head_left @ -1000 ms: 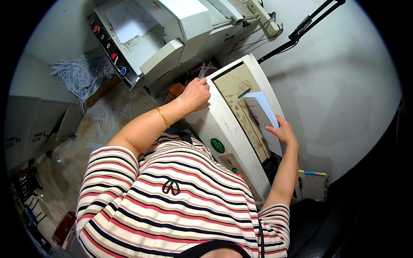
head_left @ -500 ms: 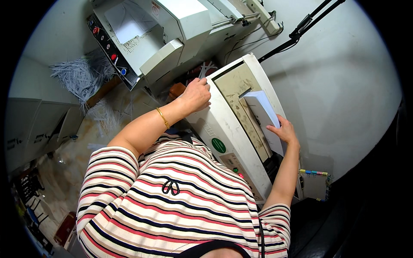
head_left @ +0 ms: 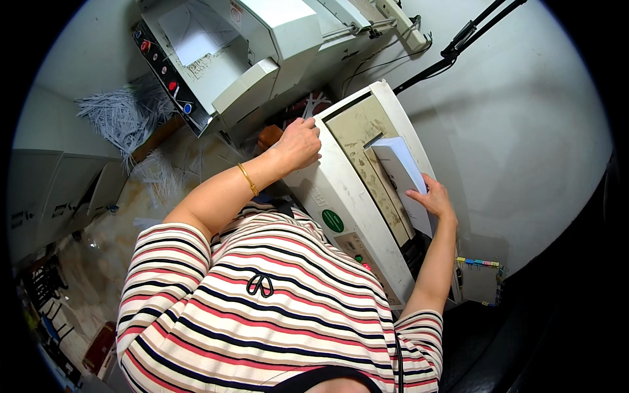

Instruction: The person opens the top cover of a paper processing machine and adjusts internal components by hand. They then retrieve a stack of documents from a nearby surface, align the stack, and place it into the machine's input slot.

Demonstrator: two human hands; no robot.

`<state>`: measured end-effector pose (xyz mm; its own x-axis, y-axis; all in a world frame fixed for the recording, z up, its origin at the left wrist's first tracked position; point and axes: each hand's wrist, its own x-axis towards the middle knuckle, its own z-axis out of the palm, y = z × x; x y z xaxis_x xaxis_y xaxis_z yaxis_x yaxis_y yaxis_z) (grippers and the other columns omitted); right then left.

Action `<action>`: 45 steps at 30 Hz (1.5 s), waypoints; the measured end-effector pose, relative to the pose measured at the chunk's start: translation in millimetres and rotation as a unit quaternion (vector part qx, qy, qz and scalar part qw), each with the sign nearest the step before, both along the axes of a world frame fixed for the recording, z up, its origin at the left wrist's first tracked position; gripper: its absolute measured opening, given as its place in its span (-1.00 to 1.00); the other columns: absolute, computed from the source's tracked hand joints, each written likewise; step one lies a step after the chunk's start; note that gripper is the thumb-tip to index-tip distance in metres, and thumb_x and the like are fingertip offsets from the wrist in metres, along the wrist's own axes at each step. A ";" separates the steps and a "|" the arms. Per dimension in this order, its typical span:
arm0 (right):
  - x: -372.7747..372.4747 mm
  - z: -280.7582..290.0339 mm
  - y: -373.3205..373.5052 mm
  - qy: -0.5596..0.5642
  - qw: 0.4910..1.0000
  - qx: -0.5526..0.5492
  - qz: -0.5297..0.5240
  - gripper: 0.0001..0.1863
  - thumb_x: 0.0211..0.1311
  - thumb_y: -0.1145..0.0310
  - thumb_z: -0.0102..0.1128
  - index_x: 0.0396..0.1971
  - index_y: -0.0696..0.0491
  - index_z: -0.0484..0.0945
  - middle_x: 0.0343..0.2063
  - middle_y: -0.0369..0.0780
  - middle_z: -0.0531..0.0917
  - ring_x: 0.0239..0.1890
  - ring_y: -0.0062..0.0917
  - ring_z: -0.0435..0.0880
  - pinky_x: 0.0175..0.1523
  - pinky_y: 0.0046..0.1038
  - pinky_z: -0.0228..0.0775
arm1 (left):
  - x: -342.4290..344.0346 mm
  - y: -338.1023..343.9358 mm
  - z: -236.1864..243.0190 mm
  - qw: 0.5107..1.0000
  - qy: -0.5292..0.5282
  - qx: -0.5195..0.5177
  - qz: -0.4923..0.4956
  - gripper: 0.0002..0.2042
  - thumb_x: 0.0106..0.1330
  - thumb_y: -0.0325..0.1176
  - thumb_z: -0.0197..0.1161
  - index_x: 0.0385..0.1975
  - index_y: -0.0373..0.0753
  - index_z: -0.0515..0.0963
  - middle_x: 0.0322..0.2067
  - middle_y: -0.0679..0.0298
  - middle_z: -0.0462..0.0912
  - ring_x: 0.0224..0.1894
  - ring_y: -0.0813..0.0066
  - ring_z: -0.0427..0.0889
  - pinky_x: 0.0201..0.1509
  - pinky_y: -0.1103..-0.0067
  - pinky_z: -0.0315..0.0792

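A thick block of white paper sheets in a pale cover [head_left: 405, 180] stands on edge in the long slot of a white binding machine [head_left: 341, 154]. My right hand [head_left: 434, 202] holds it from the far right side, thumb on the cover and fingers behind the sheets. My left hand [head_left: 300, 145], below a gold bracelet [head_left: 247, 180], rests at the machine's left front corner. Its fingers are curled in, and their tips are hidden, so what they grip, if anything, does not show. The machine's beige top plate [head_left: 350, 128] is smeared with dark marks.
A larger grey machine [head_left: 295, 39] with coloured buttons stands at the far left, paper [head_left: 196, 33] on its bed. Shredded paper strips [head_left: 124, 118] are heaped beside it. A black jointed arm [head_left: 452, 49] reaches in front of the wall. Grey cabinets [head_left: 59, 190] line the left.
The top of the paper block has tilted very slightly to the left. Both hands stay where they were.
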<state>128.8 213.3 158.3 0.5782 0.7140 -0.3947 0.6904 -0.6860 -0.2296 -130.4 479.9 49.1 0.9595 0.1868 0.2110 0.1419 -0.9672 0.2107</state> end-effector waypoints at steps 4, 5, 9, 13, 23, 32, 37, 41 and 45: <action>-2.0 2.9 1.9 0.002 1.000 -0.003 0.000 -0.34 -0.14 0.10 0.44 0.06 -0.05 0.50 -0.16 -0.07 0.65 -0.11 -0.21 0.62 -0.01 -0.30 0.44 | 0.4 0.0 0.1 1.000 -0.001 0.000 0.000 -0.72 -0.04 -0.14 0.36 -0.63 -0.27 0.64 -0.39 0.29 0.58 -0.18 0.32 0.44 -0.09 0.48 0.34; -2.0 2.9 1.8 0.001 1.000 -0.001 0.002 -0.34 -0.14 0.10 0.44 0.06 -0.05 0.50 -0.16 -0.07 0.65 -0.11 -0.21 0.62 -0.01 -0.30 0.44 | 0.2 0.2 1.2 1.000 0.000 0.002 0.000 -0.72 -0.04 -0.14 0.36 -0.63 -0.27 0.64 -0.39 0.29 0.58 -0.18 0.32 0.44 -0.09 0.48 0.34; -0.8 1.5 1.0 -0.002 1.000 -0.006 -0.001 -0.34 -0.14 0.11 0.44 0.06 -0.05 0.50 -0.16 -0.07 0.65 -0.11 -0.21 0.62 0.00 -0.30 0.43 | 0.3 0.1 0.3 1.000 0.001 0.003 -0.002 -0.72 -0.04 -0.14 0.36 -0.62 -0.27 0.64 -0.39 0.28 0.58 -0.18 0.33 0.44 -0.09 0.48 0.34; -1.9 3.2 2.0 0.003 1.000 -0.004 0.001 -0.35 -0.13 0.10 0.43 0.05 -0.05 0.50 -0.16 -0.07 0.65 -0.11 -0.21 0.62 0.00 -0.30 0.43 | 0.6 0.3 0.2 1.000 0.003 0.001 -0.002 -0.72 -0.04 -0.13 0.36 -0.62 -0.27 0.64 -0.40 0.28 0.57 -0.19 0.33 0.44 -0.09 0.48 0.34; -1.9 4.3 2.3 0.000 1.000 -0.007 -0.001 -0.34 -0.13 0.09 0.44 0.06 -0.05 0.50 -0.16 -0.07 0.64 -0.11 -0.21 0.62 0.00 -0.29 0.44 | 1.6 -0.7 1.3 1.000 0.009 0.011 0.002 -0.71 -0.02 -0.12 0.34 -0.63 -0.26 0.64 -0.41 0.30 0.57 -0.19 0.34 0.44 -0.11 0.49 0.34; -0.6 3.6 1.5 0.009 1.000 -0.002 -0.009 -0.35 -0.13 0.09 0.44 0.05 -0.06 0.50 -0.16 -0.07 0.64 -0.10 -0.20 0.62 0.00 -0.29 0.43 | 1.5 -1.3 0.6 1.000 0.000 0.010 0.002 -0.72 -0.03 -0.13 0.35 -0.63 -0.27 0.63 -0.40 0.28 0.58 -0.18 0.32 0.45 -0.11 0.48 0.35; 1.0 1.9 -1.2 0.003 1.000 0.007 -0.006 -0.34 -0.13 0.09 0.44 0.05 -0.04 0.50 -0.16 -0.06 0.64 -0.10 -0.19 0.62 -0.01 -0.29 0.43 | 2.9 -1.6 -2.1 1.000 0.003 0.003 0.003 -0.72 -0.03 -0.14 0.35 -0.63 -0.27 0.63 -0.38 0.27 0.59 -0.18 0.31 0.45 -0.10 0.47 0.35; 2.5 0.1 -2.3 -0.004 1.000 0.012 0.002 -0.34 -0.14 0.09 0.45 0.03 -0.01 0.50 -0.18 -0.04 0.64 -0.11 -0.17 0.61 -0.01 -0.28 0.43 | 2.0 -0.5 -2.0 1.000 -0.001 0.000 0.005 -0.72 -0.03 -0.13 0.36 -0.62 -0.26 0.63 -0.36 0.29 0.59 -0.18 0.32 0.45 -0.10 0.48 0.35; 2.6 1.1 -2.4 -0.004 1.000 0.012 0.003 -0.35 -0.15 0.08 0.46 0.01 0.00 0.51 -0.19 -0.03 0.63 -0.11 -0.15 0.60 -0.02 -0.27 0.42 | 2.8 -0.3 0.1 1.000 0.004 -0.003 0.002 -0.72 -0.03 -0.13 0.35 -0.61 -0.27 0.64 -0.33 0.30 0.60 -0.18 0.33 0.45 -0.10 0.48 0.35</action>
<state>131.4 211.0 159.4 0.5766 0.7268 -0.3731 0.6967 -0.6760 -0.2402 -127.6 479.7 49.2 0.9604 0.1925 0.2015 0.1481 -0.9651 0.2160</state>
